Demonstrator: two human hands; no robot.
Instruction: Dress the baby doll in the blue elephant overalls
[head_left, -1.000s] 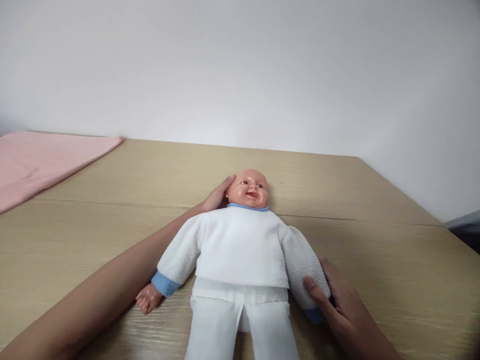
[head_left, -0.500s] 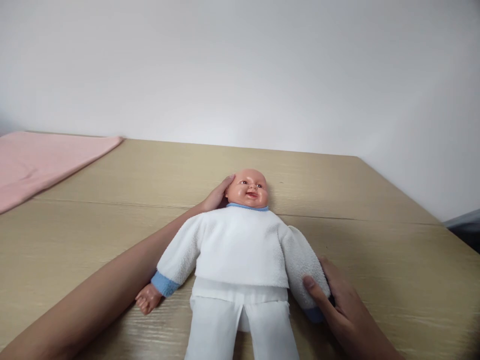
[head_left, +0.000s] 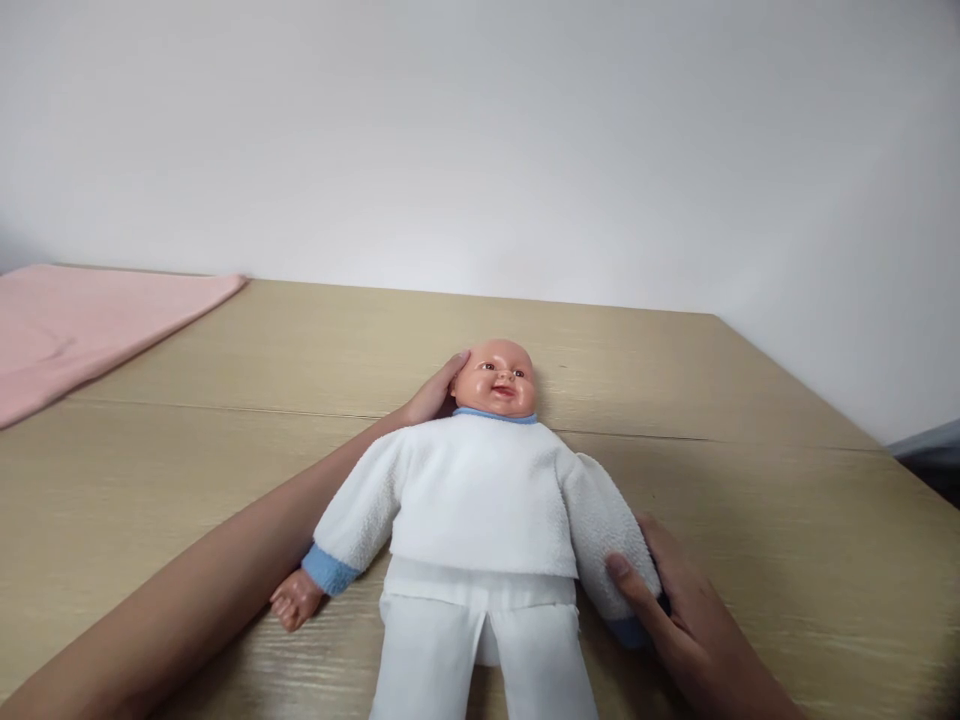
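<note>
A baby doll (head_left: 484,490) lies on its back on the table, its head toward the far edge. It wears a white fleece top with blue collar and cuffs, and white trousers whose lower ends run out of view. My left hand (head_left: 435,390) cups the side of the doll's head, with most fingers hidden behind it and the thumb near its temple. Around the doll's sleeve on the right, my right hand (head_left: 682,610) is closed, thumb on top and fingers at the outer side. The doll's other arm rests against my left forearm, its small bare hand showing.
The wooden table (head_left: 750,500) has a seam running across it. A folded pink cloth (head_left: 97,325) lies at the far left. Behind stands a plain pale wall (head_left: 480,150). Something dark (head_left: 930,455) shows beyond the right table edge.
</note>
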